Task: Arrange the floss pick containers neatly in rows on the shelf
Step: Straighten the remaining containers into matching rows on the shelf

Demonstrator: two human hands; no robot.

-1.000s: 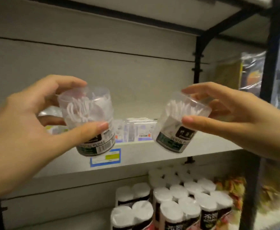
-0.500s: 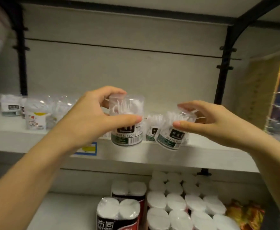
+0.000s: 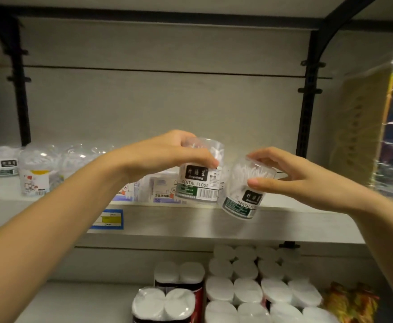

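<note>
1. Both hands have drawn together since half a second ago. The left hand (image 3: 167, 155) has carried the left floss pick container (image 3: 200, 180) rightward, and it now hangs just beside the right floss pick container (image 3: 242, 197), the two nearly touching.
2. Both containers are at the front middle of the shelf (image 3: 214, 223), a pale, matt, wood-grain board with a blue-bordered price tag (image 3: 108, 219) on its front edge.
3. Below it stand film-wrapped packs of toilet rolls (image 3: 249, 287), their round white ends facing up.
4. The left hand grips its container near the top, with the thumb (image 3: 204, 159) laid across the front wall and the other fingers curled round the back. The container is upright, its base level with the shelf surface. Whether it touches the board cannot be told.
5. The right hand (image 3: 302, 180) holds its container between the forefinger above and the thumb (image 3: 260, 183) below, a moderate spread. The remaining fingers curve loosely behind. This container is tilted, with its base swung down and left, in front of the shelf edge.
6. Each container is a clear, rigid plastic cylinder packed with white picks. A glossy black-and-green label round the lower half reads DENTAL FLOSS, and the left one shows a barcode.
7. More clear tubs (image 3: 34, 173) stand at the shelf's left end.
8. Flat printed boxes (image 3: 160, 190) lie behind the left wrist.
</note>
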